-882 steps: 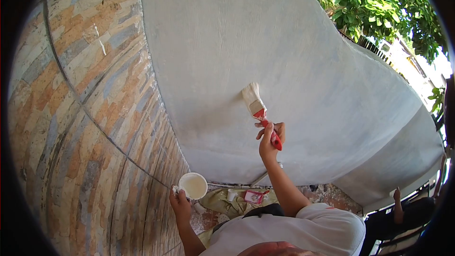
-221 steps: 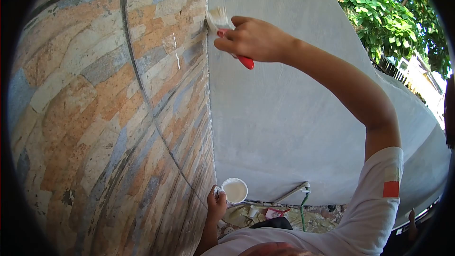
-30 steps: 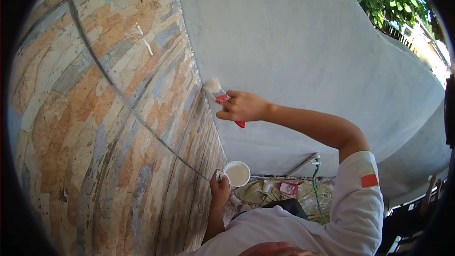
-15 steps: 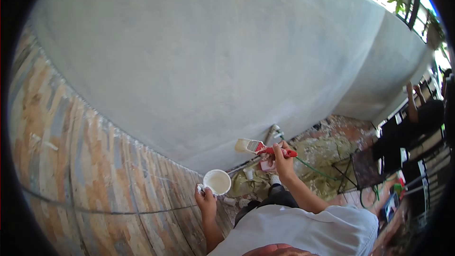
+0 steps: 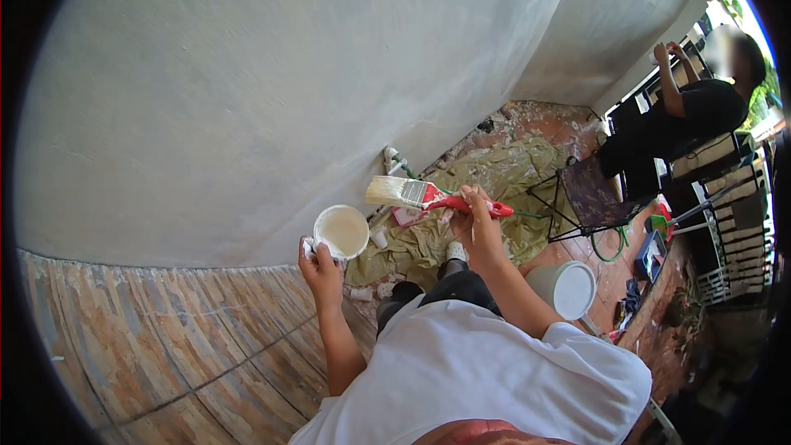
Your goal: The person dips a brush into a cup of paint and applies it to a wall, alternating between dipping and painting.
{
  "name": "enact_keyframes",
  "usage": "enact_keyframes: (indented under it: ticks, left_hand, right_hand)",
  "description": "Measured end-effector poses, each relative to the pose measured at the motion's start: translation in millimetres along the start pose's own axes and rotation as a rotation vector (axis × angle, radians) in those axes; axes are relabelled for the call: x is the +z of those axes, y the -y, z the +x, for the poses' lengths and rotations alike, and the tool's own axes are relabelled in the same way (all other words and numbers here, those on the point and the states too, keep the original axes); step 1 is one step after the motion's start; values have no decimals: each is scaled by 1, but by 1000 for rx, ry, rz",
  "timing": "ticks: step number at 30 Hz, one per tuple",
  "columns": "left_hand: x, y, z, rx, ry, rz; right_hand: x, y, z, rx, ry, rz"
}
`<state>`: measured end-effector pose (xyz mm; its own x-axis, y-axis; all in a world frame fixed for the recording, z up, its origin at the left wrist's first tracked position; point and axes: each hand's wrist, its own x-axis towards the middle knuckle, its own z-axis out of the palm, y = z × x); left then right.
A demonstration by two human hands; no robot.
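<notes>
My left hand [image 5: 322, 270] is closed on the side of a white cup [image 5: 341, 232] with pale, cream-coloured liquid inside. In my right hand [image 5: 480, 229] is a paintbrush [image 5: 428, 195] with a red handle and wide, cream-coated bristles. The fingers wrap round its handle, and the bristles point left, above and to the right of the cup. Brush and cup are apart. Behind both stands a grey wall [image 5: 247, 107]; the bristles appear clear of it, held in front of its lower part.
A crumpled olive drop cloth [image 5: 494, 173] covers part of the tiled floor. A white bucket [image 5: 568, 288], a folding stool [image 5: 589, 189] and a blue tray [image 5: 651, 255] stand right. A person in black [image 5: 692, 111] is beyond the stool. A pipe with a tap [image 5: 394, 161] juts by the wall.
The view has turned rightward, bringing the bucket and more of the other person into sight. Both hands keep their hold, and the brush now appears nearer the cup and more level.
</notes>
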<state>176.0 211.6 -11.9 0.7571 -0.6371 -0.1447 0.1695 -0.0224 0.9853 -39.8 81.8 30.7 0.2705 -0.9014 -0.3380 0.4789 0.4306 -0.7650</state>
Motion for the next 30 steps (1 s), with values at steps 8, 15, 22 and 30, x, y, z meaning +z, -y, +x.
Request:
enact_keyframes:
  ticks: [8,15,22,30]
  left_hand:
    - [101,0,-11,50,-7,24]
    - [180,13,-21,53,103,8]
    - [234,23,-28,61,232,53]
    - [260,17,-33,67,390,51]
  right_hand:
    - [-56,69,37,-140,22,-136]
    - [-107,125,51,-273,140,-252]
    - [-128,152,58,-305,271,-485]
    - [-110,170,67,-792,380,-1101]
